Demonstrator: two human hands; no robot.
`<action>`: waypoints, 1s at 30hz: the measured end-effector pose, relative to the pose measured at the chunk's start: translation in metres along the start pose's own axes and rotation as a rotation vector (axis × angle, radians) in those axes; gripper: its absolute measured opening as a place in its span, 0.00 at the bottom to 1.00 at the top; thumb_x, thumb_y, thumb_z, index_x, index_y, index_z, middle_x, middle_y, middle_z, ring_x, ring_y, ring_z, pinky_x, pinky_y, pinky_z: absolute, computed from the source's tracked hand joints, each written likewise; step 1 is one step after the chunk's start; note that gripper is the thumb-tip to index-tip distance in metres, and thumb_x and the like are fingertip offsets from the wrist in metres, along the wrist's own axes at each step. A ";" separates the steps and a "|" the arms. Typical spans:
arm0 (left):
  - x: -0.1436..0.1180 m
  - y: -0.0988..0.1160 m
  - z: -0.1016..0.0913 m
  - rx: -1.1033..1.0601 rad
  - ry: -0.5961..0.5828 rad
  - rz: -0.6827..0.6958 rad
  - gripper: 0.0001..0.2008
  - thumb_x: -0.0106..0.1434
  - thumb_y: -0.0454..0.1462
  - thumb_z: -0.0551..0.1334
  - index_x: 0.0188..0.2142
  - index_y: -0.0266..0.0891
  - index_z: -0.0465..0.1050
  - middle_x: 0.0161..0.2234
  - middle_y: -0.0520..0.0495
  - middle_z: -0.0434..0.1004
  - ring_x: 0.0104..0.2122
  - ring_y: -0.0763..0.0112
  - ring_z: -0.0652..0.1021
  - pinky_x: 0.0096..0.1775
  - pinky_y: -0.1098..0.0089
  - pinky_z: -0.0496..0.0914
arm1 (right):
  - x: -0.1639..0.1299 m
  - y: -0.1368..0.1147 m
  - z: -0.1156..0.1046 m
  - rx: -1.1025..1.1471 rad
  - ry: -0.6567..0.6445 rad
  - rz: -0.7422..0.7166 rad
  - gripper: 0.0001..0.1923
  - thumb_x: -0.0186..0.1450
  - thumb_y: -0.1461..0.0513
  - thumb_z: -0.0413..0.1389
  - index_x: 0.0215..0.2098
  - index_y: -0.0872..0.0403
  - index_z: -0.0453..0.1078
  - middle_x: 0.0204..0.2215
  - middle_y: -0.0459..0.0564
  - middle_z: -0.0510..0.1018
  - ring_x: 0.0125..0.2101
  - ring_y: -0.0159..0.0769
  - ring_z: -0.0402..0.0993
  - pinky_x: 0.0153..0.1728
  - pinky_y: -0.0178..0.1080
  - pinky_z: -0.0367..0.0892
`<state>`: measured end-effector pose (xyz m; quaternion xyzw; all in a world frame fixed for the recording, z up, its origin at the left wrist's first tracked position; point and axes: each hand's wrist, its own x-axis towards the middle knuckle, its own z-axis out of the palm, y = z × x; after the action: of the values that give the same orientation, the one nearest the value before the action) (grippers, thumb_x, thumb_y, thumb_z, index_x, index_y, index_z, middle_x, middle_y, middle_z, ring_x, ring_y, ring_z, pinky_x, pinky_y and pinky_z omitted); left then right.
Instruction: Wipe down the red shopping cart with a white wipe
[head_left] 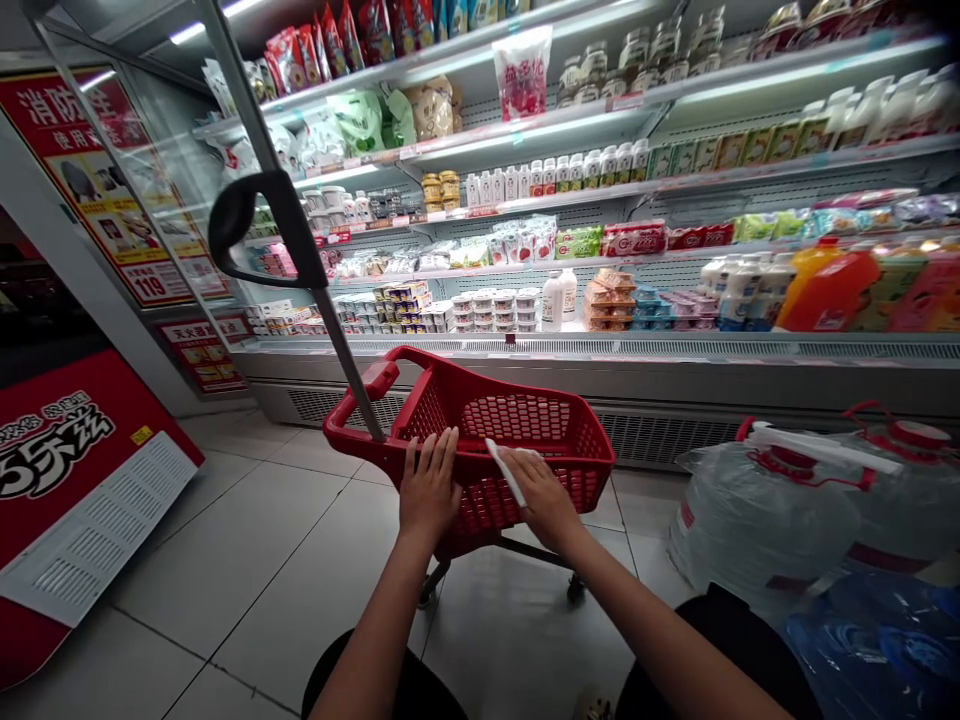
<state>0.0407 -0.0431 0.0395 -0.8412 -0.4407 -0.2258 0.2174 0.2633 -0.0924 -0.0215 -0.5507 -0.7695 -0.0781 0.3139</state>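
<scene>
A red plastic shopping basket on wheels [577,435] stands on the tiled floor in front of me, empty inside. Its metal pull rod rises to a black handle [247,225] at upper left. My left hand [429,490] rests flat on the basket's near wall, fingers spread. My right hand [541,495] presses a folded white cloth [506,468] against the near rim of the basket.
An open refrigerated shelf [600,350] with yoghurt, milk and juice runs behind the basket. Large water jugs with red caps [765,510] stand at right, a blue one [885,640] nearer. A red cabinet [67,480] stands at left. My knees show at the bottom.
</scene>
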 end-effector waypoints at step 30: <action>-0.014 0.052 0.007 0.022 0.019 -0.025 0.49 0.61 0.32 0.60 0.76 0.38 0.33 0.75 0.42 0.41 0.71 0.50 0.58 0.71 0.48 0.48 | -0.011 0.019 -0.001 -0.009 0.087 0.183 0.33 0.73 0.64 0.42 0.76 0.49 0.47 0.69 0.53 0.65 0.70 0.45 0.54 0.70 0.58 0.49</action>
<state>0.0790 -0.0750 0.0176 -0.8311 -0.4514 -0.2316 0.2279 0.2827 -0.0949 -0.0315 -0.6161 -0.7014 -0.0762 0.3502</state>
